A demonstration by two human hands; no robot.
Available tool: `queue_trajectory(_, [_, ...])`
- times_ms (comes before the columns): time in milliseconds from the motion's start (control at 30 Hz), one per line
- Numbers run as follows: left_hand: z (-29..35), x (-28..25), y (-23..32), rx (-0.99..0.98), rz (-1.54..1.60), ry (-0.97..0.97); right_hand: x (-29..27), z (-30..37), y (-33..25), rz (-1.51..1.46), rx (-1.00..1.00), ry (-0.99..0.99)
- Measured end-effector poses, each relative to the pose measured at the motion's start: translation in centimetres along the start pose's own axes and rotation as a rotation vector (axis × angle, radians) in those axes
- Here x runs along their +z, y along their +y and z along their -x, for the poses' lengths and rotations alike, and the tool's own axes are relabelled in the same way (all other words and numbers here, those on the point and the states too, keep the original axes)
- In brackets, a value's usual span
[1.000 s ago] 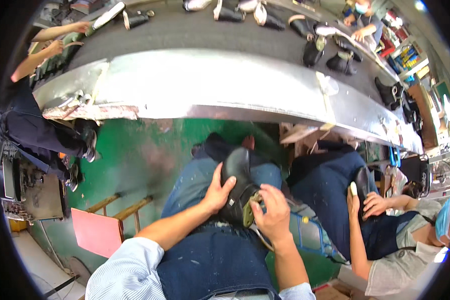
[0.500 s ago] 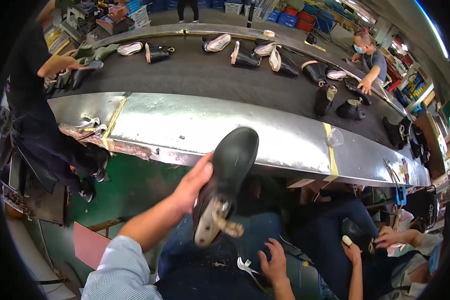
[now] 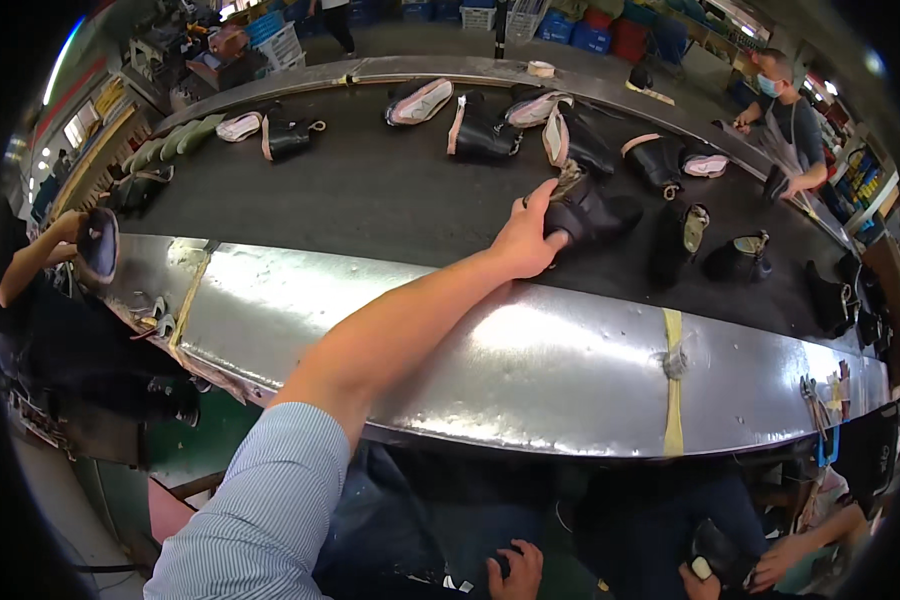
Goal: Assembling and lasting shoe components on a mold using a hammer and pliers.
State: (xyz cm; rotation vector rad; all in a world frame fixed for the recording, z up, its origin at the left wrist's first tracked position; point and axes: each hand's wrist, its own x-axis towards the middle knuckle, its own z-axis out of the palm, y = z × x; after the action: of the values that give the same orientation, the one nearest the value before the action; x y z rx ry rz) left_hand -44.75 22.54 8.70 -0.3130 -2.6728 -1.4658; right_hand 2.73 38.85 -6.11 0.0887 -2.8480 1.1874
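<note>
My left hand [image 3: 536, 236] reaches far out over the dark conveyor belt [image 3: 360, 190], fingers wrapped round the top part of a black ankle boot [image 3: 595, 218]. The boot lies sideways with its toe to the right, at belt level. Whether it bears on the belt I cannot tell. Low in the picture my right hand [image 3: 517, 572] rests over my lap, its fingers apart and slightly bent, holding nothing. Beside it on my lap a small whitish tool [image 3: 458, 584] shows only in part.
A shiny metal ledge [image 3: 400, 340] runs along the belt's near side. More black shoes [image 3: 482, 135] lie along the far half. Pliers [image 3: 817, 405] lie at the right end. A co-worker's hand [image 3: 795, 560] holds a shoe at lower right; another person [image 3: 60, 240] holds one at left.
My left hand has carried the boot from above my lap up and right, over the ledge to the belt. My right hand has shifted lower. The person at left now holds a shoe nearer the ledge.
</note>
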Motion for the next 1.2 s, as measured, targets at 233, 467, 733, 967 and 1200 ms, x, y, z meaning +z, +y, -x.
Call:
queue_trajectory(233, [-2.1,0.5,-0.3,0.247,0.148,-0.087,-0.1,-4.6,1.3,-0.031,0.026,-0.046])
queue_trajectory(467, [-17.0,1.6,-4.5,-0.153,0.116,0.256,0.2,-8.3,1.7,-0.109,0.153,-0.004])
queue_trajectory(733, [-26.4,5.7,-5.5,-0.267,-0.114,0.313,0.4,-8.5,3.6,-0.004,0.338,0.023])
queue_trajectory(967, [-24.0,0.4,-2.5,-0.292,0.710,0.137,0.9,-8.8,4.4,-0.048,0.291,0.119])
queue_trajectory(1200, [-3.3,-12.2,0.1,-0.081,0.838,0.080,0.4,-8.8,4.2,-0.079,0.332,-0.001])
